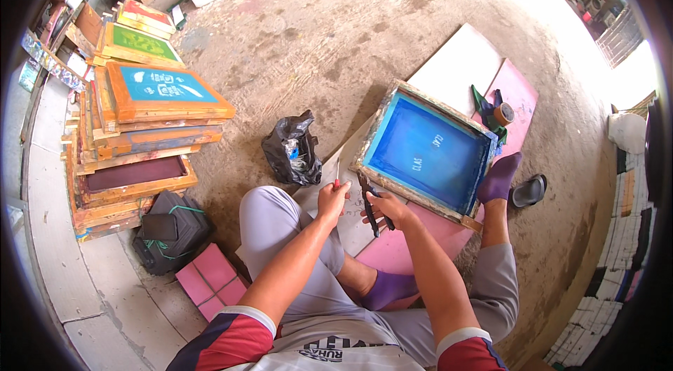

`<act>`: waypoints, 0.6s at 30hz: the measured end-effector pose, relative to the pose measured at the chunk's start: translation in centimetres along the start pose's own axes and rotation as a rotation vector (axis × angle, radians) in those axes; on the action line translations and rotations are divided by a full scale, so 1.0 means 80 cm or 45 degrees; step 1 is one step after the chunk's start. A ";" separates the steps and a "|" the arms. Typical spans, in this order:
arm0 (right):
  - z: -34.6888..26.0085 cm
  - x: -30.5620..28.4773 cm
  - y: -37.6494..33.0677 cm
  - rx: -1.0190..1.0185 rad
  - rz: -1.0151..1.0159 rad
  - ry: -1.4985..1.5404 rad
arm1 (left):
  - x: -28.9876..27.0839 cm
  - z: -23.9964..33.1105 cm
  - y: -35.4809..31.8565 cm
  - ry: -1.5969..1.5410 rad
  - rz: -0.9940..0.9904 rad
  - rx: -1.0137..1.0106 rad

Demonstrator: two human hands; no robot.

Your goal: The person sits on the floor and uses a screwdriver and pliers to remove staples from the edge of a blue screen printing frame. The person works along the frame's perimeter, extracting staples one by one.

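Observation:
My left hand (pixel 332 201) is closed around a small red-handled tool (pixel 337 182). A thin pale shaft seems to rise from it; its exact kind is too small to tell. Just to the right, my right hand (pixel 390 210) grips black-handled pliers (pixel 369 204), their jaws up by the frame's near left corner and both handles pointing down. Beyond both hands lies a silk-screen frame (pixel 431 150) with a worn wooden border and blue mesh bearing two pale lettered marks. It rests tilted on pink and white boards (pixel 459 59).
An open black plastic bag (pixel 292 148) sits left of the boards. Stacked wooden screen frames (pixel 154 126) stand at the left, near a dark bag (pixel 173 232) and pink tied bundle (pixel 210 278). A cup (pixel 503 114), dark green cloth (pixel 484 106) and sandal (pixel 528 191) lie right.

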State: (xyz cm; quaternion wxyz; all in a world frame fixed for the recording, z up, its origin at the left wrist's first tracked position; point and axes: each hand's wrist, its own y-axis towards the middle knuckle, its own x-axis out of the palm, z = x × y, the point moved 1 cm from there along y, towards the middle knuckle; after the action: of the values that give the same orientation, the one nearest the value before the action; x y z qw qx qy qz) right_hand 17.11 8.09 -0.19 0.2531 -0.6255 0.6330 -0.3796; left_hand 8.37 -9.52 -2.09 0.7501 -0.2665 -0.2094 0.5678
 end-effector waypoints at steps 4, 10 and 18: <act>-0.022 -0.004 -0.009 0.062 -0.019 0.007 | 0.000 -0.002 0.003 -0.004 -0.011 0.026; -0.028 -0.020 -0.001 0.162 -0.132 0.106 | 0.002 -0.006 0.010 0.046 0.003 0.056; -0.011 -0.013 0.013 0.260 0.001 0.075 | 0.005 -0.005 0.009 0.040 -0.002 0.055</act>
State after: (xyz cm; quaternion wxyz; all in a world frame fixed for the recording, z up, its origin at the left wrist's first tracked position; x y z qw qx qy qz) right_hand 15.90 9.20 -0.64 0.2969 -0.5848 0.5985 -0.4600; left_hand 8.17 -9.02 -2.88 0.7593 -0.2590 -0.1854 0.5675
